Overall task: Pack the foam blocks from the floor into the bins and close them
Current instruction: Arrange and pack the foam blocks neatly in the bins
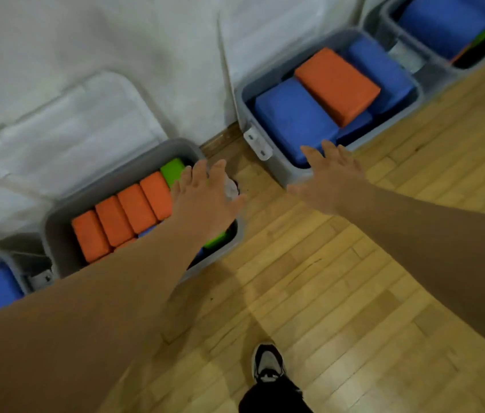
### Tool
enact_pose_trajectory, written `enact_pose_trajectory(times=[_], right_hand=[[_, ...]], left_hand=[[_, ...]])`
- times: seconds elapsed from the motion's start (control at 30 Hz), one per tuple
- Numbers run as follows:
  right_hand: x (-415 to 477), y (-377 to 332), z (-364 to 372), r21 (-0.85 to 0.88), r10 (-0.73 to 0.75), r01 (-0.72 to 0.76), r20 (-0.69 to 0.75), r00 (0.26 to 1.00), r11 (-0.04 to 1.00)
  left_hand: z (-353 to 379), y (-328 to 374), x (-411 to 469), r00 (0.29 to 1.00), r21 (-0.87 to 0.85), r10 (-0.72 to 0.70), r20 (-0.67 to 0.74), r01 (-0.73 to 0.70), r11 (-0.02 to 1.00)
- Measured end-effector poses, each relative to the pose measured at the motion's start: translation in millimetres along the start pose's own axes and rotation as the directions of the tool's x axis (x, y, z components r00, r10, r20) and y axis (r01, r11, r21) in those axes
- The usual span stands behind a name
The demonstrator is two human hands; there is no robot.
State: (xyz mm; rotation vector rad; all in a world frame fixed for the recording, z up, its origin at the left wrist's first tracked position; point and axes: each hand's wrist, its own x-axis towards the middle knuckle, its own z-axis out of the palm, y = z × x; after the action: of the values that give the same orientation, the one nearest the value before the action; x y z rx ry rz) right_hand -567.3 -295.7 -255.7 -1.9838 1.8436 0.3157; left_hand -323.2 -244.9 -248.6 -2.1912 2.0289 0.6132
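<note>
Head view: your left hand (205, 195), fingers spread and empty, hovers over the right end of the centre-left bin (56, 231), which is packed with orange blocks (122, 216). Its lid (65, 129) leans on the wall beyond, up-left of that hand, long axis along the bin. Your right hand (329, 174), also spread and empty, is at the near corner of the upper-right bin (278, 169). No loose blocks visible on the floor (354, 263), so closing looks next

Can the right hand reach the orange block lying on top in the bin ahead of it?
Probably yes. The bin has no lid on, the orange block lies uncovered on top of the blue blocks, and the right hand is open by the near rim with nothing between.
</note>
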Motion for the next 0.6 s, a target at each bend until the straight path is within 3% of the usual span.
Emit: enact_pose_trajectory(times=[0.17,0.33,0.6], right_hand=[[31,70,-59,0.053,0.063,-0.061,-0.043,0.997,0.997],[83,117,-65,0.047,0.106,-0.107,0.034,0.994,0.993],[218,193,-73,0.016,0.149,-0.150,0.079,0.986,0.988]], left_hand=[[-21,82,48,0.998,-0.026,0.062,0.033,-0.061,0.998],[11,131,111,0.995,-0.089,0.065,0.082,-0.058,0.994],[47,184,234,0.972,-0.193,-0.040,0.233,0.086,0.977]])
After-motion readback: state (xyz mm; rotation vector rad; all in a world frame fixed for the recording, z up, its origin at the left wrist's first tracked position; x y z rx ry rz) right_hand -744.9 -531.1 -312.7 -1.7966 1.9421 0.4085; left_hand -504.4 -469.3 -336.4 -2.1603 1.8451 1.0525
